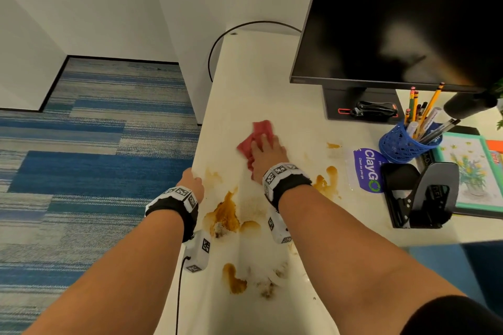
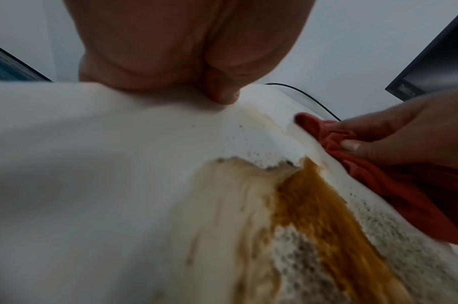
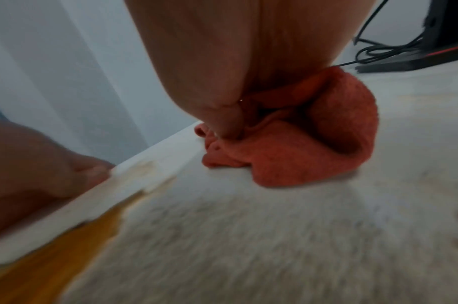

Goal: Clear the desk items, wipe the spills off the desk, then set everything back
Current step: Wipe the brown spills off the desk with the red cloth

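A red cloth [image 1: 258, 130] lies bunched on the white desk [image 1: 258, 76], towards its far left part. My right hand [image 1: 265, 149] lies on it with the fingers laid flat, and the thumb [image 3: 227, 123] is tucked into a fold, pinching the cloth [image 3: 287, 160]. My left hand [image 1: 194, 183] grips the desk's left edge, its thumb [image 2: 222, 96] on top. Brown-orange spills [image 1: 226, 215] spread between my wrists, with more nearer me [image 1: 234, 277] and to the right [image 1: 326, 179]. The big spill [image 2: 313, 205] reaches the cloth [image 2: 378, 185].
A black monitor [image 1: 394, 22] stands at the back right, a stapler [image 1: 375, 110] on its base. A blue pencil cup [image 1: 402, 144], a ClayGo sticker [image 1: 367, 168], a black hole punch [image 1: 424, 198] and a flower picture [image 1: 471, 168] crowd the right. A cable [image 1: 217, 46] loops off the far corner.
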Demonstrator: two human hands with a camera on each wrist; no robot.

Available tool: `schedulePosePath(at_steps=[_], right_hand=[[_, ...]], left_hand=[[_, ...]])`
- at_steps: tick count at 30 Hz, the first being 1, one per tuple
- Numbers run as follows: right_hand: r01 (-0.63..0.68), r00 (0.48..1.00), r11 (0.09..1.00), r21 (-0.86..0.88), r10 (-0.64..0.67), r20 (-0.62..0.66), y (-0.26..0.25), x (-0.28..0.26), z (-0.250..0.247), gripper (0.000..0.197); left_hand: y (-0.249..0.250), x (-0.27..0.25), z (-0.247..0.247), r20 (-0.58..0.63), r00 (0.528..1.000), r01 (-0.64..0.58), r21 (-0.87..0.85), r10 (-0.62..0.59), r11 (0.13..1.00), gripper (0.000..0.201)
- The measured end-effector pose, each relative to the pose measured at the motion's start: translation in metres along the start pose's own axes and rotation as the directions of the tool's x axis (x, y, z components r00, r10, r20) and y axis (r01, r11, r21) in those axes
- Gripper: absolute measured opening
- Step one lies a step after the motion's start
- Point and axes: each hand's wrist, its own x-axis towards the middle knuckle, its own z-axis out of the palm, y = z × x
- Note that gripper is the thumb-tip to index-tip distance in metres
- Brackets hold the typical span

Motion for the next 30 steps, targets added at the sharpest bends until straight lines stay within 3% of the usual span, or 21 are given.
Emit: schedulePosePath(at_steps=[2,5,9,12,14,17,19,23,28,30], right_hand=[[0.114,0.993,0.993,-0.004,-0.114,0.012,-0.009,-0.009,0.006,0.073],[0.065,0.997,0.997,0.031,-0.066,0.034,0.002,-0.013,0.005,0.083],[-0.252,0.968,0.955,0.159,0.249,0.038,0.048,-0.015,-0.001,0.077],[-0.524,0.849,0.825,0.211,0.525,0.054,0.065,-0.013,0.002,0.076],[-0.612,0.788,0.752,0.245,0.607,0.103,0.053,-0.004,0.005,0.072],[-0.601,0.799,0.764,0.236,0.577,0.169,0.024,0.004,0.017,0.067],[-0.572,0.82,0.801,0.177,0.551,0.157,0.021,0.002,0.022,0.08],[-0.605,0.796,0.771,0.2,0.583,0.162,0.049,-0.001,0.004,0.096],[-0.584,0.812,0.791,0.183,0.571,0.121,0.092,0.002,-0.011,0.085],[-0.607,0.795,0.774,0.183,0.594,0.124,0.095,0.001,-0.015,0.085]], left_hand=[[0.0,0.001,0.0,-0.014,1.0,0.002,-0.032,-0.003,0.999,0.047],[0.0,0.003,0.0,-0.005,1.0,0.0,-0.008,0.0,1.0,0.046],[-0.001,0.003,0.001,-0.018,1.0,-0.023,-0.008,0.023,1.0,0.045],[-0.002,0.003,0.002,-0.035,0.999,-0.019,-0.047,0.018,0.999,0.045],[-0.002,0.004,0.002,-0.041,0.999,-0.022,-0.055,0.02,0.998,0.046],[-0.002,0.006,0.003,-0.042,0.999,-0.009,-0.053,0.007,0.999,0.046],[-0.001,0.007,0.003,-0.027,1.0,-0.004,-0.037,0.003,0.999,0.046],[-0.001,0.009,0.002,-0.032,0.999,-0.008,-0.04,0.007,0.999,0.047],[-0.003,0.009,0.003,-0.036,0.999,-0.008,-0.038,0.006,0.999,0.047],[-0.003,0.009,0.003,-0.027,1.0,-0.015,-0.03,0.014,0.999,0.046]])
